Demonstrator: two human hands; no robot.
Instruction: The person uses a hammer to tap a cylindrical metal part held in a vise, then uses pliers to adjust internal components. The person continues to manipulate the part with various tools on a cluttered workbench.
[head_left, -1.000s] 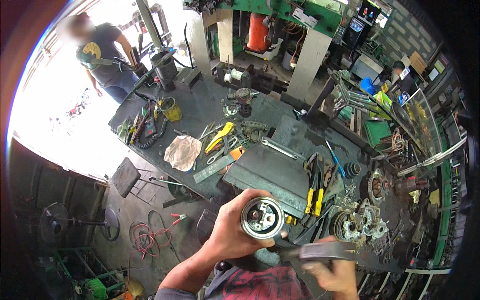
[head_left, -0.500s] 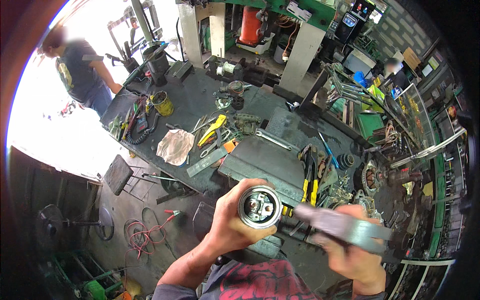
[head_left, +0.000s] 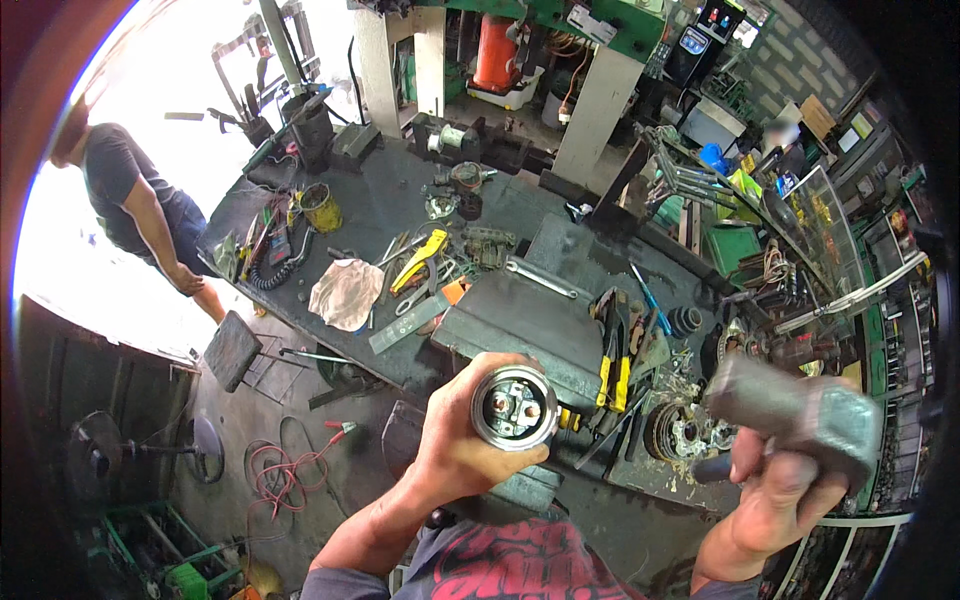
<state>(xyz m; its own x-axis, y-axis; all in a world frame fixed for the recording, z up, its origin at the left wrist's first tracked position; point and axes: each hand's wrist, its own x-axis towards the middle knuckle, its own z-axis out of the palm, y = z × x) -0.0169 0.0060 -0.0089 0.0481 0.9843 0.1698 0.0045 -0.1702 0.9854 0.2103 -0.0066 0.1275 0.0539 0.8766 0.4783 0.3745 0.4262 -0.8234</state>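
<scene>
Left hand (head_left: 445,425) was clamped round the side of a metal cylinder (head_left: 514,410), mouth facing up at me, pale bracket visible inside. Cylinder was at the near edge of the surface (head_left: 385,195), just my side of the dark metal block (head_left: 535,320); couldn't tell if anything under it took weight. Right hand (head_left: 780,505) was clamped on a hammer (head_left: 800,410), grip close under the head. Hammer was up by the surface's near right corner, well apart from the cylinder, a bit blurred.

My read on the step: hammer work on the cylinder, no contact at that instant. Next move called for a steady left grip, a strike spot away from my fingers, and a square, controlled hit. Risk: glancing blow onto my thumb, or a dented rim. Yellow-handled pliers (head_left: 615,375) lay just right of the block, wrench (head_left: 542,277) along its far edge.
</scene>
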